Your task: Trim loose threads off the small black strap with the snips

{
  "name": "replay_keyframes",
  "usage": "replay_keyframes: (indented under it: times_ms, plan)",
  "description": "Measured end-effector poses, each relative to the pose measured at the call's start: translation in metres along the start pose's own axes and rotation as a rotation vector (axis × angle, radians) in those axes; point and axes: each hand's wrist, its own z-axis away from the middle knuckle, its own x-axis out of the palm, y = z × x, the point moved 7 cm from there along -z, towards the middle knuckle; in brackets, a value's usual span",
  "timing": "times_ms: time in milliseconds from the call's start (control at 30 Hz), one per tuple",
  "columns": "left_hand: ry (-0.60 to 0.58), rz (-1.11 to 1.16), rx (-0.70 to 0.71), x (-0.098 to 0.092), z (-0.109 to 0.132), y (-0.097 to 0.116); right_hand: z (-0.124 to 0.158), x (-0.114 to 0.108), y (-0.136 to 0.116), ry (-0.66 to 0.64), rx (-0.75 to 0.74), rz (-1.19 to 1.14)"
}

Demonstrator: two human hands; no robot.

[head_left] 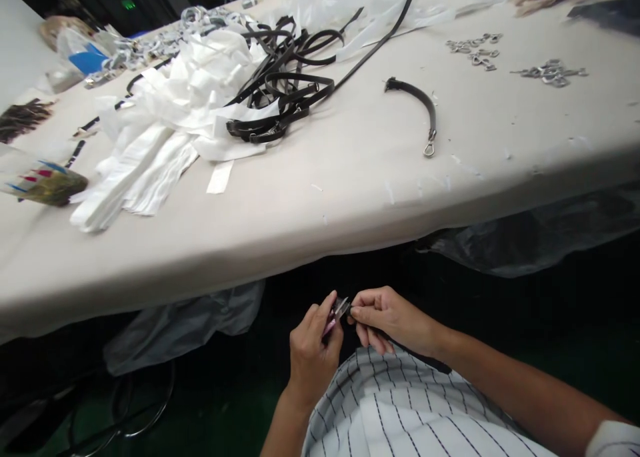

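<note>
Above my lap, my left hand (311, 350) is closed on a pair of small thread snips (341, 309) with a pinkish handle and metal blades pointing up and right. My right hand (393, 320) pinches one end of a dark strap (425, 358) close to the blade tips. The rest of that strap runs under my right hand and wrist toward my striped clothing. Whether the blades touch the strap end is too small to tell.
On the cloth-covered table (280, 210) lie a short black strap with a metal clip (427, 107), tangled black straps (285, 103), white strips (165, 110) and metal hooks (553, 73). A plastic cup (45, 180) tilts at the left. The table edge is just beyond my hands.
</note>
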Motion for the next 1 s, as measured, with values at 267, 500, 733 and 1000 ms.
replay_keyframes:
  times_ms: [267, 500, 733, 1000]
  plan:
    - [-0.203, 0.094, -0.067, 0.011, 0.001, -0.016, 0.004, 0.005, 0.012, -0.036, -0.032, -0.089]
    - [-0.056, 0.472, -0.522, 0.049, 0.022, -0.036, -0.001, -0.007, 0.026, 0.090, -0.056, -0.055]
    - [0.064, 0.663, -0.751, 0.066, 0.046, -0.052, -0.006, -0.013, 0.053, 0.280, 0.008, -0.095]
    - [-0.022, 0.812, -0.756, 0.069, 0.046, -0.053, -0.013, -0.006, 0.058, 0.193, 0.005, 0.014]
